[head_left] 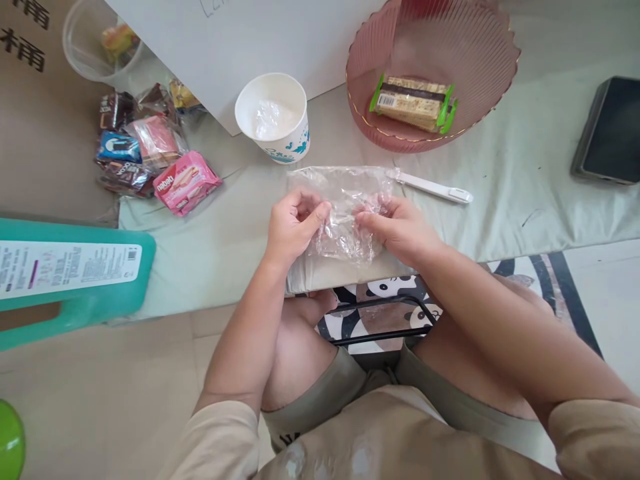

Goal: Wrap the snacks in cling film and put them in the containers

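A clear plastic bag (345,200) lies flat on the pale cloth-covered low table (225,233) right in front of me. My left hand (293,223) pinches the bag's near left edge between thumb and fingers. At the bag's near right part, my right hand (397,227) grips the crumpled plastic. A white sealing clip (433,188) lies just beyond my right hand, touching the bag's far right corner.
A white paper cup (274,117) with crumpled plastic inside stands behind the bag. A pink ribbed bowl (430,67) holds a green-ended snack pack (413,102). Several snack packets (150,153) lie far left. A teal jug (70,273) is at left, a dark tablet (610,130) at right.
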Demonstrator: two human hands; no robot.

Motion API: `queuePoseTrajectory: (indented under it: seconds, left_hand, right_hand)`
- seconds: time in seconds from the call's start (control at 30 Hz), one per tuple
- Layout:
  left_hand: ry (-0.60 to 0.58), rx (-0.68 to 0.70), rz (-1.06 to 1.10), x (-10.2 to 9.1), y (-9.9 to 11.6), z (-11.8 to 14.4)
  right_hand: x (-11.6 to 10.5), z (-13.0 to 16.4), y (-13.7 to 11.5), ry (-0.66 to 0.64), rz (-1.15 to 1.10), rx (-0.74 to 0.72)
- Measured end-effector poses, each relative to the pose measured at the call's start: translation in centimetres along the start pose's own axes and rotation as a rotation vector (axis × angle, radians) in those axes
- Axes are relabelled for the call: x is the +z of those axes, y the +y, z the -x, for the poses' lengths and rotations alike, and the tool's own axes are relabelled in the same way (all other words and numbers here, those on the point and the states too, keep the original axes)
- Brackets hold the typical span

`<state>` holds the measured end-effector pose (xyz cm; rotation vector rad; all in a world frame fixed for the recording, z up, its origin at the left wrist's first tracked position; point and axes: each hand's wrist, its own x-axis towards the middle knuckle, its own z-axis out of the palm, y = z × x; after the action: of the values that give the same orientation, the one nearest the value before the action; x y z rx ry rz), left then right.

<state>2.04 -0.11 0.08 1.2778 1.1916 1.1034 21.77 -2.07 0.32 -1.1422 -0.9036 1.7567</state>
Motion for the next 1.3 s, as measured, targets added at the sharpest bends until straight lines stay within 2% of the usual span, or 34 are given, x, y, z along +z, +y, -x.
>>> queuePoseTrajectory:
  seconds: [0.1, 0.27, 0.43, 0.57, 0.67, 0.77, 0.97, 1.1, 1.17, 1.3]
  left_hand:
    - [0.048, 0.014, -0.015, -0.1, 0.0, 0.0]
    - [0.055, 0.005, 0.050, -0.6, -0.4, -0.3]
    - [0.016, 0.013, 0.119, -0.8, -0.1, -0.2]
    - [-0.179, -0.209, 0.253, -0.9, 0.4, -0.1]
    - [-0.211, -0.308, 0.205, -1.1, 0.5, 0.0]
    - [-0.192, -0.288, 0.198, -1.3, 0.7, 0.0]
    - [-0.151, -0.158, 0.307, -1.6, 1.3, 0.2]
    - [-0.151, -0.145, 0.318, -2.1, 1.2, -0.2]
    - [-0.134, -0.133, 0.255, -2.4, 1.0, -0.4]
    - [-0.095, -0.027, -0.028, -2.5, 0.5, -0.4]
  right_hand:
    - [-0.2, -0.1, -0.1, 0.067, -0.002, -0.041]
    - [-0.7, -0.4, -0.6, 0.130, -0.128, -0.035]
    - [-0.2, 0.0, -0.4, -0.074, -0.130, 0.104]
    - [0.0, 0.2, -0.1, -0.059, -0.057, 0.072]
    - [-0.3, 0.1, -0.2, -0.024, -0.057, 0.022]
    - [-0.6, 0.1, -0.4, -0.012, -0.045, -0.004]
    - [-0.3, 0.6, -0.9, -0.052, -0.139, -0.067]
    - [-0.3, 0.4, -1.4, -0.048, -0.156, -0.099]
    - [-0.5, 0.2, -1.4, -0.019, -0.112, -0.126]
    - [-0.9, -0.1, -1.0, 0.080, 0.125, -0.205]
